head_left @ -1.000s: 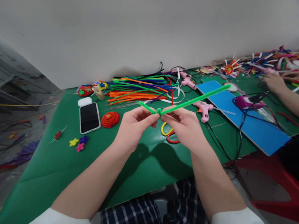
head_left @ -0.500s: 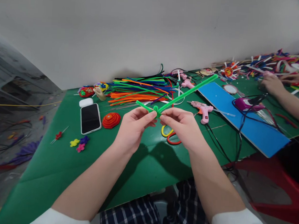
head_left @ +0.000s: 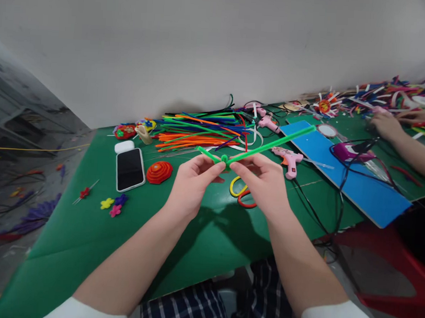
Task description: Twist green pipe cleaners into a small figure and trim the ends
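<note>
A bright green pipe cleaner [head_left: 271, 146] is bunched into a small loop at its middle, held above the table between both hands. My left hand [head_left: 197, 179] pinches it just left of the loop, where a short end sticks out up and left. On the other side my right hand [head_left: 261, 181] pinches it beside the loop, and the long end slants up to the right. Yellow-and-red-handled scissors [head_left: 244, 199] lie under the right hand, which hides part of them. Left of my left hand sits an orange-red spiral dome [head_left: 159, 172].
Loose pipe cleaners [head_left: 200, 129] lie by the wall. A phone [head_left: 130, 170] and small felt-like flowers [head_left: 116, 209] are on the left. Pink glue gun [head_left: 289, 160] and blue board [head_left: 355, 179] stand right, with trailing cords. Another person's hand [head_left: 387, 125] works at far right.
The long end of the green pipe cleaner has swung lower, nearer to level. Both hands stay pinched at the loop, nearly in place.
</note>
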Action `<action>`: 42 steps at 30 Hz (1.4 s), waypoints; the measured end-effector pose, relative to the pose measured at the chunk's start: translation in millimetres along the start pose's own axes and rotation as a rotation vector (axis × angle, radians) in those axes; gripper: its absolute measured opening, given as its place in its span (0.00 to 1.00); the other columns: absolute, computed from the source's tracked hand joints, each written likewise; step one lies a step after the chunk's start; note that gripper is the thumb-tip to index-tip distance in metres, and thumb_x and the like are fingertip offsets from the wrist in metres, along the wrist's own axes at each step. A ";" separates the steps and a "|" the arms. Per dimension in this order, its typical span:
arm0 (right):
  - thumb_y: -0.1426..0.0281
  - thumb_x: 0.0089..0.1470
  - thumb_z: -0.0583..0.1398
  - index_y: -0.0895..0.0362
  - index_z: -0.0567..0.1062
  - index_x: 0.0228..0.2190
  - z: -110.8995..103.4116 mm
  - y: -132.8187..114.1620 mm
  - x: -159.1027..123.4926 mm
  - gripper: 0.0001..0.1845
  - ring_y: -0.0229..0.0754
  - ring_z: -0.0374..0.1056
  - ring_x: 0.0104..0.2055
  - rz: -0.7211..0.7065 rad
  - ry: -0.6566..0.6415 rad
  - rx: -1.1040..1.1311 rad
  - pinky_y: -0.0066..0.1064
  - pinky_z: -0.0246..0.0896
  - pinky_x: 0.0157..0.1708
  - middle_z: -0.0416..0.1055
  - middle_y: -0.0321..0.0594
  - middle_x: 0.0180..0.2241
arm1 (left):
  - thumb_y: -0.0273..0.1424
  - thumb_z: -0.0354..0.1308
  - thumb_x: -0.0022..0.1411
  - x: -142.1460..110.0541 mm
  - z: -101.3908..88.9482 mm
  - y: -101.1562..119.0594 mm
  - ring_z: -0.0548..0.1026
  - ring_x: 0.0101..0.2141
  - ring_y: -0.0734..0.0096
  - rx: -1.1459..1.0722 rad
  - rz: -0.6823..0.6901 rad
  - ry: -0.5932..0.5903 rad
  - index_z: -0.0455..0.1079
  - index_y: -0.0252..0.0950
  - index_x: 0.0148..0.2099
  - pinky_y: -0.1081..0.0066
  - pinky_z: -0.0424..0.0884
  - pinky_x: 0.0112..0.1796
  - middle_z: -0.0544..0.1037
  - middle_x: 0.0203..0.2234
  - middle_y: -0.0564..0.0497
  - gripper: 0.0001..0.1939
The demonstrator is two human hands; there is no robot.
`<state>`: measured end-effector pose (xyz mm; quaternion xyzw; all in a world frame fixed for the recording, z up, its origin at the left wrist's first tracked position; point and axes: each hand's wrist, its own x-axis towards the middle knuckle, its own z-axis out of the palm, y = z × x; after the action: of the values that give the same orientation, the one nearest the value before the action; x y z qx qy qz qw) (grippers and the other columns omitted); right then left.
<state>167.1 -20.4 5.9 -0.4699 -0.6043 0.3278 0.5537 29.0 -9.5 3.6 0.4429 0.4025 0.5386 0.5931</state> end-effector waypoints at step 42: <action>0.75 0.53 0.54 0.51 0.75 0.32 -11.4 -1.9 -6.0 0.10 0.33 0.61 0.26 -0.537 0.016 -0.658 0.25 0.56 0.25 0.67 0.37 0.32 | 0.29 0.66 0.43 -0.5 -4.1 7.0 0.69 0.22 0.79 0.062 0.051 -0.040 0.70 0.35 0.28 0.77 0.67 0.28 0.70 0.19 0.57 0.08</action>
<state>177.5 -28.1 7.4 -0.4497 -0.7735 -0.0421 0.4447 23.0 -9.4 9.2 0.4818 0.3957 0.5320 0.5729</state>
